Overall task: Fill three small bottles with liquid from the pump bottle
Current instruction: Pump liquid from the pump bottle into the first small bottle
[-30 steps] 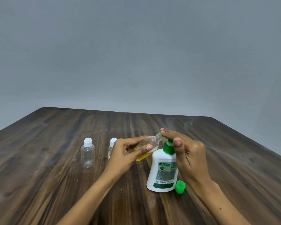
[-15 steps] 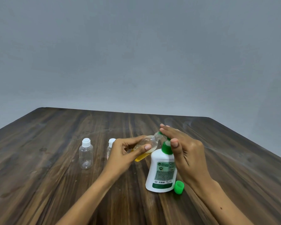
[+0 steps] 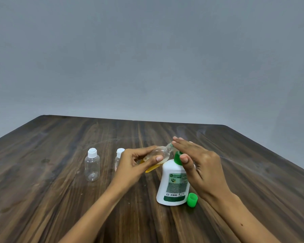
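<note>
Little changed since earlier frame; pump head (image 3: 177, 156) kept pressed under flat fingers of right hand (image 3: 200, 163). Tilted small bottle (image 3: 159, 153), part-filled with yellow liquid, gripped by left hand (image 3: 133, 163), mouth at nozzle. Pump bottle (image 3: 173, 186) stood on table (image 3: 60, 190); green cap (image 3: 192, 199) just beside; two capped bottles (image 3: 92, 164) left.

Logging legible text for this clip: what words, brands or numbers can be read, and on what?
"ORIGINAL": on the label of the white pump bottle.
The round logo beside it, the fine print, the barcode row: too small and blurred to read.
The clear small bottles, the green cap: no text visible.
</note>
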`<state>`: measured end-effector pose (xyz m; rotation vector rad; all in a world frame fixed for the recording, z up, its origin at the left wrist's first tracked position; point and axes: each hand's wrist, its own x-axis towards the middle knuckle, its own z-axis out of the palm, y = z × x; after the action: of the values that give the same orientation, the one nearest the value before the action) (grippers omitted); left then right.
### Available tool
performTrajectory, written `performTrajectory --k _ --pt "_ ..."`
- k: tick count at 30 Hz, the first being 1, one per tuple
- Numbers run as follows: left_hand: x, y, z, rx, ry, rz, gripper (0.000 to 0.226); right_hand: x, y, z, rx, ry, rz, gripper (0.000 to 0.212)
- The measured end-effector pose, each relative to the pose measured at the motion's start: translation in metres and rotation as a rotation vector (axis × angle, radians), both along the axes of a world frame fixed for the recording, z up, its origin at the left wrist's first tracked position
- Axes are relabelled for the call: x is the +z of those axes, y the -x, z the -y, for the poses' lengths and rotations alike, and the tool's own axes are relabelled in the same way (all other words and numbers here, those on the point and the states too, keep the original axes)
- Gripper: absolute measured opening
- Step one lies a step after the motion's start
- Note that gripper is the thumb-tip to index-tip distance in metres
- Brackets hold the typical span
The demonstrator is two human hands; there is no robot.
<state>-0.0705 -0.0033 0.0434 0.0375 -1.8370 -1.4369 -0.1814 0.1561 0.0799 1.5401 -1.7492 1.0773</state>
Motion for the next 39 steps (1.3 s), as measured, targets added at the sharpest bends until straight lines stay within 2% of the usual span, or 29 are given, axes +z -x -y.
performTrajectory --k 4,11,18,35,39 --pt "0.001 -0.001 -0.002 -0.009 -0.012 -0.018 0.032 0.012 0.001 0.001 0.022 -0.023 0.003 0.079" --pt "0.001 0.0 -0.002 -0.019 -0.012 -0.025 0.031 0.001 -0.002 0.003 0.059 0.084 0.141 0.077" --pt "0.0 0.001 0.0 -0.025 -0.024 -0.032 0.032 0.004 -0.001 0.003 0.037 0.07 0.093 0.077" --pt "0.003 -0.002 -0.004 -0.022 -0.02 -0.043 0.03 0.008 -0.003 0.005 0.07 0.114 0.182 0.078" --pt "0.004 -0.001 -0.004 -0.035 -0.019 -0.055 0.03 0.005 -0.002 0.006 0.041 0.111 0.128 0.077"
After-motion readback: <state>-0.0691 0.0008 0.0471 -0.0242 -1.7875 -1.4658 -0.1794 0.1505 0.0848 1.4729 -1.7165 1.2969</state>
